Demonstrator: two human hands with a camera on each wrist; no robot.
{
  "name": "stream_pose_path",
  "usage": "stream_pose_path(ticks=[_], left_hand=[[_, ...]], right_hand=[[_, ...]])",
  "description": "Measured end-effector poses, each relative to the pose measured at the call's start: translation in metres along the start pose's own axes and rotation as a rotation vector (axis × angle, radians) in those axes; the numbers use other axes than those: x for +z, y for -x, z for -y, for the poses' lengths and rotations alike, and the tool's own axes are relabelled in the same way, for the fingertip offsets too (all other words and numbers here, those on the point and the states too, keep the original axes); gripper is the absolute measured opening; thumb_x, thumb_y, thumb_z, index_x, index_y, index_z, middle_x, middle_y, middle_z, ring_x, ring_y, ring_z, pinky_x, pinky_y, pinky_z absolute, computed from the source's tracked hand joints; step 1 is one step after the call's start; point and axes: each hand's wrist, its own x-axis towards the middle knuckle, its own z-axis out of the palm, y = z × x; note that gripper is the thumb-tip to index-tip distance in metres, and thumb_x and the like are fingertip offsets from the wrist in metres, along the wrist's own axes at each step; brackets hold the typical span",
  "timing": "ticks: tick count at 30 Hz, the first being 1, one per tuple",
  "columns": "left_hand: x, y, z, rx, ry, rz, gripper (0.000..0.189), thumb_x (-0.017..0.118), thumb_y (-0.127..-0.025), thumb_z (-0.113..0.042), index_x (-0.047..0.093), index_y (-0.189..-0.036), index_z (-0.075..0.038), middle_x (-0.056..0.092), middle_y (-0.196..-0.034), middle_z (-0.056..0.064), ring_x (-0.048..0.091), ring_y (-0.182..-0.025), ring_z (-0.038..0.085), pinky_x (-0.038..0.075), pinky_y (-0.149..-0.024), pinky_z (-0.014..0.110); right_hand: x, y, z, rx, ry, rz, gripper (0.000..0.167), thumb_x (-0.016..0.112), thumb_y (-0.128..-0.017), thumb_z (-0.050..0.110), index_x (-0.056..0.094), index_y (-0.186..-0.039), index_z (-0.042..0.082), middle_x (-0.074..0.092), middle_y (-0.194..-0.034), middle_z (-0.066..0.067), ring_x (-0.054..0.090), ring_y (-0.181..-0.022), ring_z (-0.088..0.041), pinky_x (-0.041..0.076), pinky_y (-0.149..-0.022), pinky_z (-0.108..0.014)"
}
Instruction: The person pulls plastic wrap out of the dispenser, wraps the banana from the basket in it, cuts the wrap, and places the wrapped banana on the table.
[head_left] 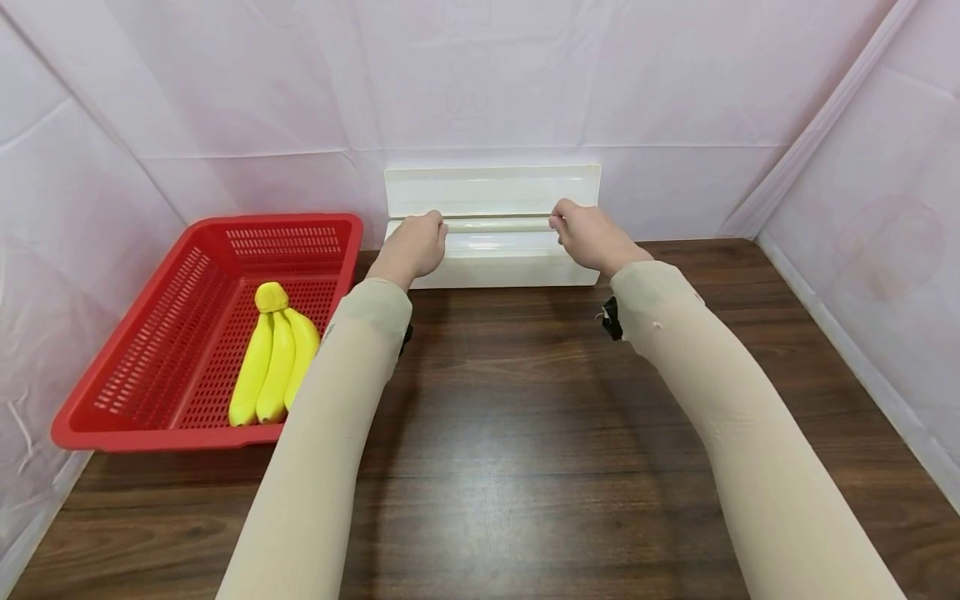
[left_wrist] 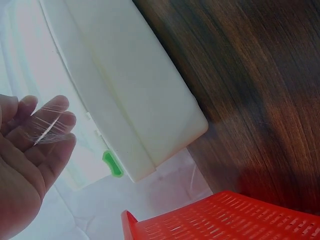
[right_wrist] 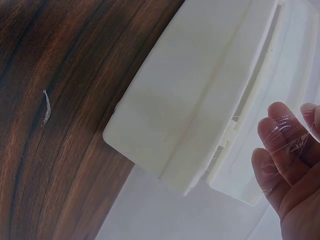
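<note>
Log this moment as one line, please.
Left grip: pinching clear film | right grip: pinching clear film | white box: lid raised | banana bunch: in red basket

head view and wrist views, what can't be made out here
Clear film, head view: too transparent to trace.
White film dispenser, head view: near left corner hidden by the left hand.
Yellow bananas, head view: lower right partly hidden by the left sleeve.

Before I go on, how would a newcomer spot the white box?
Follow the dark wooden table to its far edge, by the pale curtain. The long white box lies there, its lid raised behind. Unlike the perforated red basket to its left, its front is plain and solid.
</note>
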Motion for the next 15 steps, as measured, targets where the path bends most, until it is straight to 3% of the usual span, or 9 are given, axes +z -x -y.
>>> stream_pose_path(ticks=[15], left_hand=[[-0.0038, 0.0028, -0.0024, -0.006, 0.000, -0.018, 0.035, 0.031, -0.102, -0.024, 0.052, -0.118, -0.001, 0.061, -0.112, 0.020, 0.059, -0.102, 0.031, 0.046, -0.090, 0.044]], right_hand=[[-0.0038, 0.0041, 0.0006, -0.019, -0.001, -0.011, 0.033, 0.029, -0.103, 0.030, 0.045, -0.121, 0.007, 0.061, -0.107, -0.015, 0.060, -0.095, -0.029, 0.044, -0.078, -0.042]])
